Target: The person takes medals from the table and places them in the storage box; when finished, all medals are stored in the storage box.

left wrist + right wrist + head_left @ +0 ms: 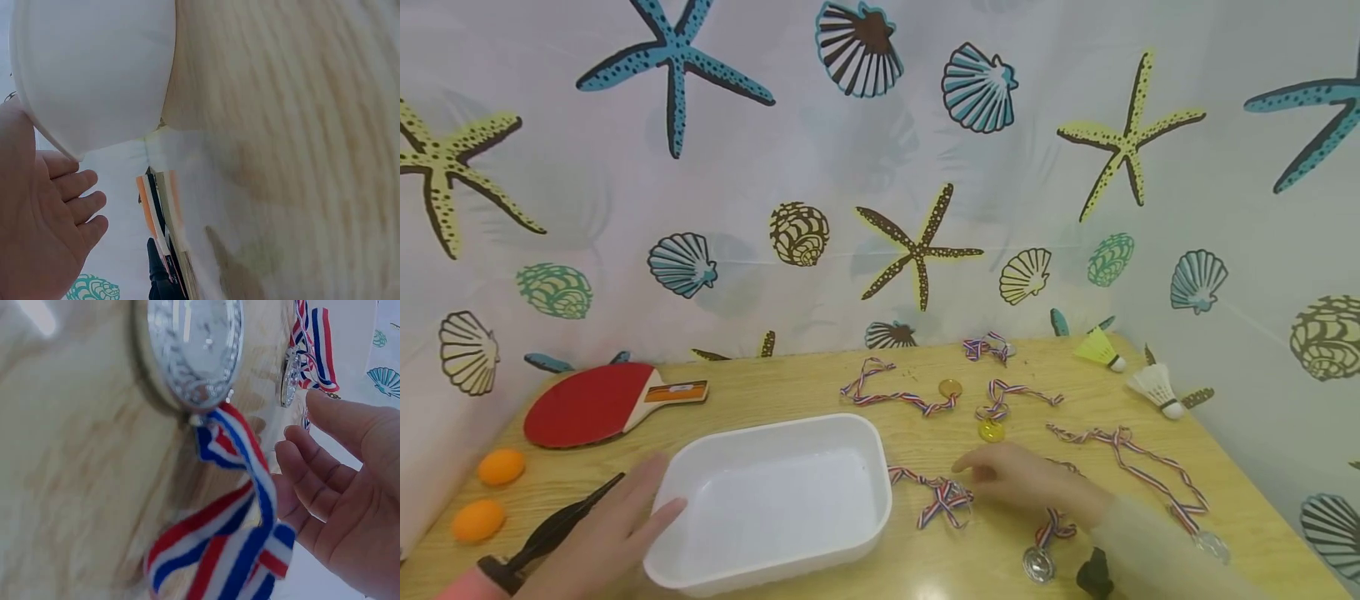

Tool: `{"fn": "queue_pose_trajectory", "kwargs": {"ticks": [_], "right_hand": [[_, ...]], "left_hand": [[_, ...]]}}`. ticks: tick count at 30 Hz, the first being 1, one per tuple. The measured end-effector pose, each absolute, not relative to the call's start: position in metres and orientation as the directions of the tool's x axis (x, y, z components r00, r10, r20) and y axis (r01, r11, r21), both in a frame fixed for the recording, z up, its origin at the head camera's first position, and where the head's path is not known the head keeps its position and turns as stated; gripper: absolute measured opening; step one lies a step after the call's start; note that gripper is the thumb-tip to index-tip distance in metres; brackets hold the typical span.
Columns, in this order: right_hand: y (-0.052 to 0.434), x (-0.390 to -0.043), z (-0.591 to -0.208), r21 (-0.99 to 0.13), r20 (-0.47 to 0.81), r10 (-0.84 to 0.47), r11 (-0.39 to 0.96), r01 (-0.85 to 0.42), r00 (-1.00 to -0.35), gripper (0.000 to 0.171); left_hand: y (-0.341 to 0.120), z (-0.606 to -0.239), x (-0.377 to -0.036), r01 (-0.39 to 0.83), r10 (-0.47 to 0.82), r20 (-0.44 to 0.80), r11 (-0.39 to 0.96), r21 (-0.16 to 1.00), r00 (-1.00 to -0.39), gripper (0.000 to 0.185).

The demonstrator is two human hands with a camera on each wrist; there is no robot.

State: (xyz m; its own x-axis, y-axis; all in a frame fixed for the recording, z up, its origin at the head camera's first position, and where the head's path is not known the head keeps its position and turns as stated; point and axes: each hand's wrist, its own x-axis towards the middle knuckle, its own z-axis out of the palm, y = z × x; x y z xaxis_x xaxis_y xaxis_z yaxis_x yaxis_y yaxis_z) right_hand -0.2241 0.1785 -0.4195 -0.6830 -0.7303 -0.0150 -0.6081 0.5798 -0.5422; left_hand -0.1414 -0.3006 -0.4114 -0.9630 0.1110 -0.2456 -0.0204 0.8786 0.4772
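Note:
My left hand (598, 529) is at the left side of a white plastic tub (775, 568). In the left wrist view its fingers (78, 209) are loosely extended, fingertips right at the tub's rim. My right hand (1018, 475) reaches over the table beside a medal on a bunched red, white and blue ribbon (943, 500), right of the tub. In the right wrist view thumb and fingers are apart, close to that silver medal (290, 376), with nothing between them. Another silver medal (1039, 564) lies below the right forearm, its ribbon partly hidden.
Gold medals (992, 430) and more ribboned medals lie behind and right of the right hand. Two shuttlecocks (1156, 390) are at the far right. A red table tennis paddle (591, 406) and two orange balls (501, 467) lie left. A patterned curtain (850, 167) hangs behind the table.

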Motion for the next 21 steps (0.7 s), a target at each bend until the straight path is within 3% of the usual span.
{"fn": "queue_pose_trajectory", "kwargs": {"ticks": [7, 16, 21], "right_hand": [[0.17, -0.229, -0.422, -0.541, -0.065, -0.717, 0.61, -0.579, -0.695, 0.034], [0.164, -0.232, -0.427, -0.437, -0.05, -0.725, 0.634, -0.638, -0.687, 0.036], [0.166, -0.232, -0.428, -0.455, -0.021, -0.717, 0.627, -0.632, -0.697, 0.028]], "left_hand": [[-0.299, -0.41, -0.142, -0.045, 0.092, -0.27, 0.885, 0.464, -0.958, 0.095], [-0.297, -0.412, -0.138, 0.024, 0.12, -0.189, 0.896, 0.443, -0.975, 0.087], [-0.296, -0.415, -0.136, 0.094, 0.145, -0.094, 0.905, 0.414, -0.985, 0.079]]}}
